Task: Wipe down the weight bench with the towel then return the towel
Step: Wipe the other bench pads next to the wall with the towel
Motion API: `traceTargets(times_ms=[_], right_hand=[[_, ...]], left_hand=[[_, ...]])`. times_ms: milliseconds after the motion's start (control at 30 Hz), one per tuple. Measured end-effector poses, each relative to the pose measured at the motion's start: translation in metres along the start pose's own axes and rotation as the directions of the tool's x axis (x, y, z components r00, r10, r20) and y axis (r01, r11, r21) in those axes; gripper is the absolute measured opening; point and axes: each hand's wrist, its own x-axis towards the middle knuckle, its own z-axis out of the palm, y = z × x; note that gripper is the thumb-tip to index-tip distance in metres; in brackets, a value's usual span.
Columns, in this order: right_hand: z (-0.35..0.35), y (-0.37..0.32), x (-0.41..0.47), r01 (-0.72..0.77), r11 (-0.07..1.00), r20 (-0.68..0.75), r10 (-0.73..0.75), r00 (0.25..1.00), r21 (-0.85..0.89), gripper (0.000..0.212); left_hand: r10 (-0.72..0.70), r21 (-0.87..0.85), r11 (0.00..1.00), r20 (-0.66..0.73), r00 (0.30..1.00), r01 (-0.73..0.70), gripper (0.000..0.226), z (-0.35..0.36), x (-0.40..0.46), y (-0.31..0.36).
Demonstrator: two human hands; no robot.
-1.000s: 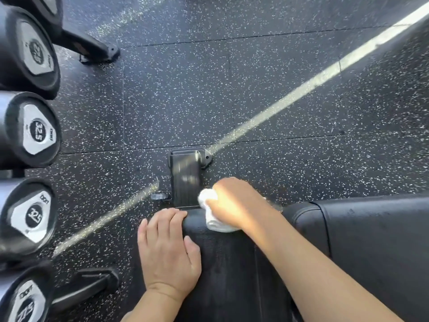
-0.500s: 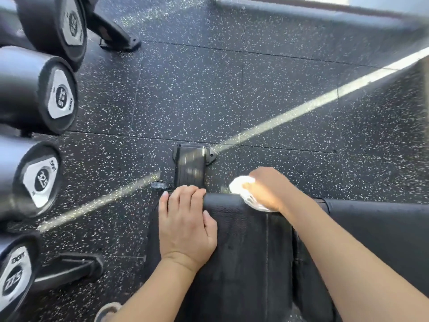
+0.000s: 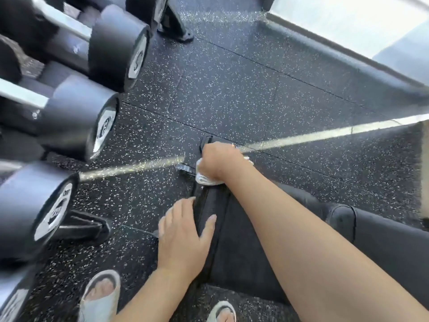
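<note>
From the head view, my right hand (image 3: 220, 162) bunches the white towel (image 3: 201, 176) in curled fingers at the far end of the weight bench (image 3: 234, 240). My left hand (image 3: 183, 235) rests flat on its left edge, fingers straight. I should press firmly and sweep overlapping strokes.

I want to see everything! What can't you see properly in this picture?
Head view only:
- towel: mostly hidden under the right hand.
- weight bench: far end covered by that hand, right part cut off by the edge.
- dumbbells: labels blurred, unreadable.
- left hand: palm side hidden.
</note>
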Motion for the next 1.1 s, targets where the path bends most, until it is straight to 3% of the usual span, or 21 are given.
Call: traceTargets(times_ms=[167,367,467,600,700,867,933,1100], right_hand=[[0.023,-0.045,-0.015,0.031,0.91,-0.128,-0.092,0.987,-0.414,0.025],[0.096,-0.112,-0.086,0.311,0.86,0.087,-0.302,0.949,-0.405,0.024],[0.091,-0.109,-0.099,0.376,0.855,0.133,-0.352,0.926,-0.357,0.021],[0.034,-0.059,-0.04,0.139,0.901,-0.08,-0.188,0.979,-0.411,0.02],[0.018,-0.042,-0.017,-0.03,0.914,-0.204,-0.058,0.977,-0.404,0.026],[0.071,-0.091,-0.058,0.114,0.921,-0.095,-0.16,0.983,-0.372,0.02],[0.09,-0.103,-0.076,0.165,0.919,-0.091,-0.21,0.973,-0.357,0.007],[0.127,-0.084,-0.099,0.227,0.923,-0.412,-0.346,0.843,-0.31,0.024]], left_hand=[[-0.003,-0.136,0.991,0.027,1.0,0.006,0.039,-0.028,-0.01,-0.039],[0.006,-0.195,0.981,-0.01,1.0,-0.008,0.028,-0.072,-0.005,-0.083],[0.043,-0.204,0.978,-0.018,0.999,-0.046,0.026,-0.085,-0.003,-0.094],[0.115,-0.218,0.97,0.001,0.993,-0.112,0.025,-0.093,-0.001,-0.099],[0.171,-0.191,0.968,0.037,0.985,-0.161,0.026,-0.095,0.004,-0.103],[0.235,-0.131,0.965,0.07,0.969,-0.225,0.025,-0.106,0.008,-0.108],[0.253,-0.116,0.963,0.062,0.966,-0.244,0.025,-0.11,0.007,-0.107],[0.306,-0.088,0.95,0.049,0.951,-0.301,0.026,-0.105,-0.002,-0.094]])
